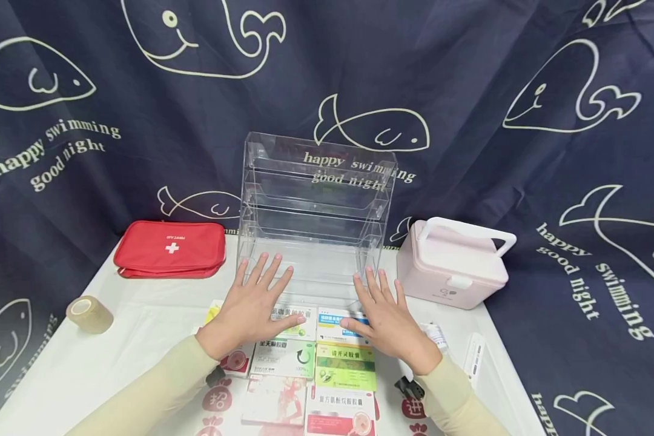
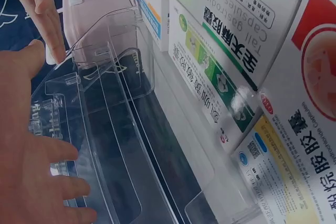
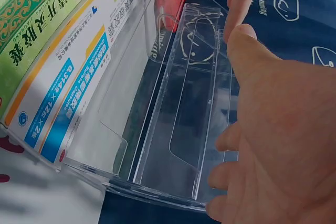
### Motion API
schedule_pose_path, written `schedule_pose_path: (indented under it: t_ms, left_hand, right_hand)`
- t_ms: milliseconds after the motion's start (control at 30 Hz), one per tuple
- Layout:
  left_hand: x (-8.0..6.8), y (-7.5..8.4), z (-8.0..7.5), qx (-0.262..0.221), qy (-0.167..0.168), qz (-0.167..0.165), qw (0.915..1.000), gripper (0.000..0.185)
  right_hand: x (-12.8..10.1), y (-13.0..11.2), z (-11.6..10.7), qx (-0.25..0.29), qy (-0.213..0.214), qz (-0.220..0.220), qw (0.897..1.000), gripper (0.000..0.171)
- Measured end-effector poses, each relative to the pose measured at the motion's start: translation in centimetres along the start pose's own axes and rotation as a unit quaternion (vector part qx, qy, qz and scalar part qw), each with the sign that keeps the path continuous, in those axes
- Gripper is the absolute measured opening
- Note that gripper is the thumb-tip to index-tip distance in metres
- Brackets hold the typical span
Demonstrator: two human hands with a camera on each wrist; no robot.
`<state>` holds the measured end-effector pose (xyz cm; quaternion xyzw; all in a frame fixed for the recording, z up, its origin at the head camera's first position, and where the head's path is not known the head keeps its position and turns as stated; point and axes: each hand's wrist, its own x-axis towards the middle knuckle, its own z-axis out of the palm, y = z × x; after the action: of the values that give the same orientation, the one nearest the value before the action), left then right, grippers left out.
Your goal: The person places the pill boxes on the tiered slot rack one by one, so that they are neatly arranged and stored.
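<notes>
Navy fabric curtain (image 1: 327, 72) in soft folds across the far, left and right sides, pale outlined whales (image 1: 569, 94) and fish (image 1: 373, 129), "happy swimming good night" lettering (image 1: 54, 145), white tabletop (image 1: 152, 309), red printed motifs (image 1: 217, 398) near

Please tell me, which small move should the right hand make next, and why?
Probably the right hand should pinch the blue-and-white box: it is spread, holds nothing and, in the head view, overlaps that box; the clear rack rises just beyond.
</notes>
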<state>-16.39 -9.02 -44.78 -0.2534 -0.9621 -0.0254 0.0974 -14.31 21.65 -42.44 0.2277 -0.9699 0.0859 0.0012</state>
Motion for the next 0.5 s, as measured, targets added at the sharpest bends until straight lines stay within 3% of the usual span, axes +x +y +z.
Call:
schedule_pose_path:
  t_ms: [167,267,367,500]
  left_hand:
    - [0.1,-0.2,0.1,-0.025,-0.002,-0.008,0.9996,0.1]
    - [0.3,-0.6,0.0,-0.083,0.03,-0.025,0.9958,0.089]
    - [0.5,-1.3,-0.1,-0.156,0.087,-0.049,0.9827,0.074]
    - [0.8,-2.4,-0.2,-0.23,0.171,-0.078,0.955,0.055]
  right_hand:
    - [0.0,0.0,0.0,0.004,0.003,-0.004,1.0,0.097]
    - [0.0,0.0,0.1,0.028,0.002,-0.007,1.0,0.095]
    - [-0.1,0.0,0.1,0.071,-0.005,-0.008,0.997,0.091]
    - [-0.3,0.2,0.2,0.126,-0.014,-0.008,0.992,0.085]
